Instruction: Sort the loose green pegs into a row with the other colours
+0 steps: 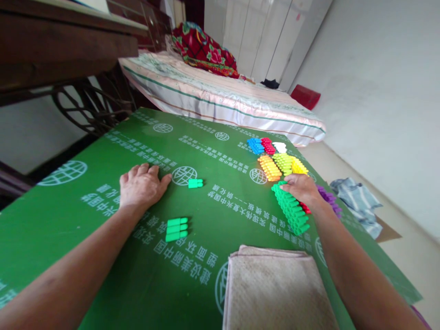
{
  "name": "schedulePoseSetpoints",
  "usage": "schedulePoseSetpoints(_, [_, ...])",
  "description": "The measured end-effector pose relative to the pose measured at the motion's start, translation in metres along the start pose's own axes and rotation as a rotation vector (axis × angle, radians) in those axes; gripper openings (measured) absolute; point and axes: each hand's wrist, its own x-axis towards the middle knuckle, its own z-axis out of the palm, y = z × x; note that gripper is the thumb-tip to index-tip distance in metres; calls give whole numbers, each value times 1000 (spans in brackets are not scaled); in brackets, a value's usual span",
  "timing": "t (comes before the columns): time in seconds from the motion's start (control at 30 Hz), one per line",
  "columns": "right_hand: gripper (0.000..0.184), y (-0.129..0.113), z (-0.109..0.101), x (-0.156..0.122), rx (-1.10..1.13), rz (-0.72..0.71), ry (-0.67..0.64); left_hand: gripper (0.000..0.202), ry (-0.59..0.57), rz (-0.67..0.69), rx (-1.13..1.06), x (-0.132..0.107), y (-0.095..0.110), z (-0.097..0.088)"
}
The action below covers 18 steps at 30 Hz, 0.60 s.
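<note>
My left hand (142, 185) lies palm down on the green board, fingers stretched out and holding nothing. To its right is a small pair of green bullet-shaped plastic blocks (195, 183). Nearer to me, several more of these green blocks (177, 229) lie side by side. My right hand (302, 188) reaches over the large stack of green bullet-shaped blocks (290, 208), its thumb and fingers closed on a block at the stack's far end. Red blocks (305, 207) are partly hidden under this hand, and purple blocks (329, 200) show to its right.
Blue (255, 145), red (267, 145), white (280, 147), orange (269, 168), lime (283, 163) and yellow blocks (299, 166) are grouped at the far right. A folded beige cloth (278, 288) lies near me. Beyond the board (113, 275) stands a bed (220, 96).
</note>
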Motion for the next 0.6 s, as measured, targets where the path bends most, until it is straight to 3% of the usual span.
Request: schedulePoseSetpoints(0.6, [23,-5,-8,-3,-70,11,-22,59,9,3,9,0,1,0])
